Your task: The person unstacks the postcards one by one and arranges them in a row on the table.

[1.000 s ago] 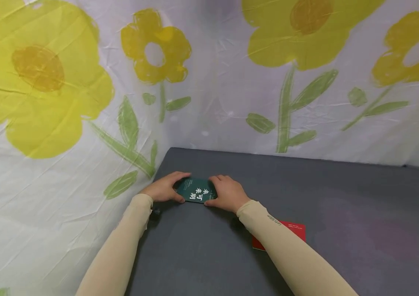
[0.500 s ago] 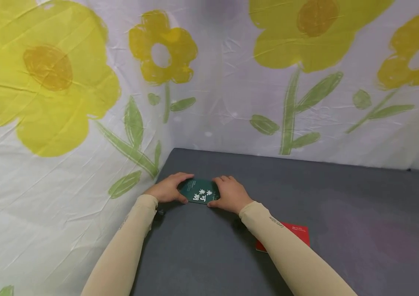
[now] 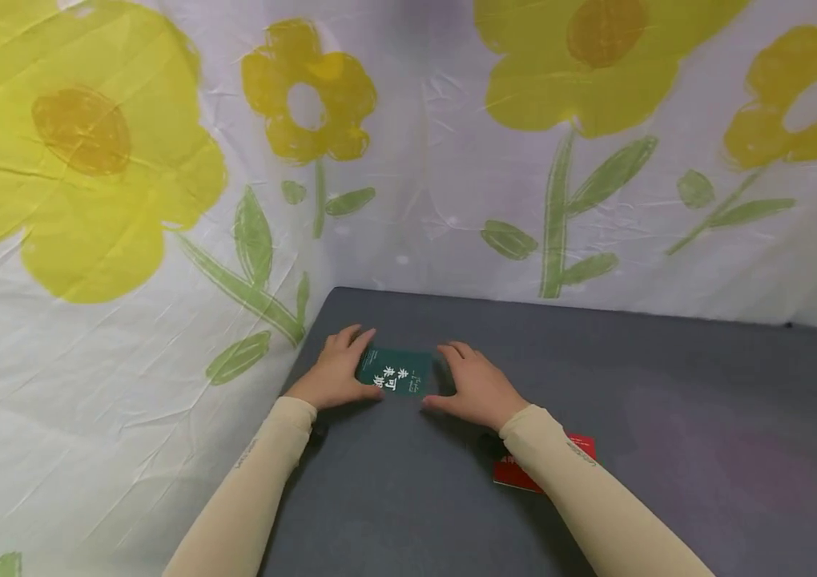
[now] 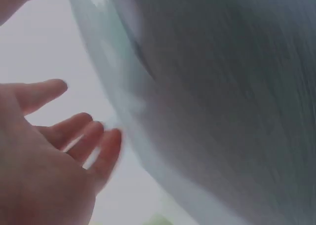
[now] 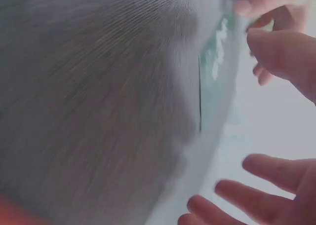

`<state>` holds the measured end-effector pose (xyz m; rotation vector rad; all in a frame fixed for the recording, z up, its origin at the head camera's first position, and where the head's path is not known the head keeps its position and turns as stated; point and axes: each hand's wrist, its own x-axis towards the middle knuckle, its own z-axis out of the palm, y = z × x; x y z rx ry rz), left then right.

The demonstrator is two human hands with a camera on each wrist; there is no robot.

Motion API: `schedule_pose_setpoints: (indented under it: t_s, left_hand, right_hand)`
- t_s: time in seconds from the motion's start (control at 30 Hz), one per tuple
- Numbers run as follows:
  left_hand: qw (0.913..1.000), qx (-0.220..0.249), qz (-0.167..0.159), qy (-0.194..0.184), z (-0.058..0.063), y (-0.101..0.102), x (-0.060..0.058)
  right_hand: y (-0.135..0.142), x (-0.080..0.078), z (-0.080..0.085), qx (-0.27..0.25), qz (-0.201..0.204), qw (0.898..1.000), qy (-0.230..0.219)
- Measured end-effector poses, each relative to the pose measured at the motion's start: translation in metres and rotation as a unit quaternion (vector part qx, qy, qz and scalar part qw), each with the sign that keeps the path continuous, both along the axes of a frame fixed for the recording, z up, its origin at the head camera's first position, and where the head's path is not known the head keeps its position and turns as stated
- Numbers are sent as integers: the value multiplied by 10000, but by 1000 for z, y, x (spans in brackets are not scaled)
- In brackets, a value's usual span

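A dark green notebook [image 3: 412,370] with white characters on its cover lies flat on the grey table [image 3: 408,497], near the table's far left corner. At its left side is my left hand [image 3: 335,373], fingers spread and thumb near the front edge; whether it touches the cover I cannot tell. Just off the right side, my right hand [image 3: 479,386] is spread with a gap between it and the notebook. The right wrist view shows the green notebook [image 5: 212,92] between thumb and fingers, held by neither. In the left wrist view the left hand [image 4: 49,161] has loosely extended fingers.
A red notebook [image 3: 520,474] lies on the table, partly covered by my right forearm. White cloth walls [image 3: 423,200] printed with yellow flowers rise along the table's left and far edges.
Both hands have come away from their grip on the green notebook. The right hand has moved right, and the left hand's fingers have spread wider. The notebook stays on the table.
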<state>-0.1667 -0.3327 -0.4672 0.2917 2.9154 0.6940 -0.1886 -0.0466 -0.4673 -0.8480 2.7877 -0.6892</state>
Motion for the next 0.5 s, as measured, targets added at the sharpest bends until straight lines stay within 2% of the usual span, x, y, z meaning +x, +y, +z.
schedule_pose_setpoints:
  t_s: [0.07,0.1,0.2,0.27,0.4,0.5]
  left_hand:
    - [9988,-73,-414,249,4,36,6]
    - [9974,-34,-682,245,7,55,10]
    - [9892,-37,-1465,63,10,108,22]
    - [9831,-153,-1821,-112,9,136,30]
    - [9748,-393,-2176,-298,-1,174,41]
    - [9719,-499,-2296,-141,-8,192,45]
  right_hand:
    - [30,9,6,16,-106,9999,58]
    - [45,13,8,17,-154,9998,117]
    - [87,29,12,-6,-277,9991,319]
    - [111,41,11,-40,-338,9986,406]
    - [150,65,4,-69,-409,9982,435]
    - [175,81,-1,-65,-461,9981,405]
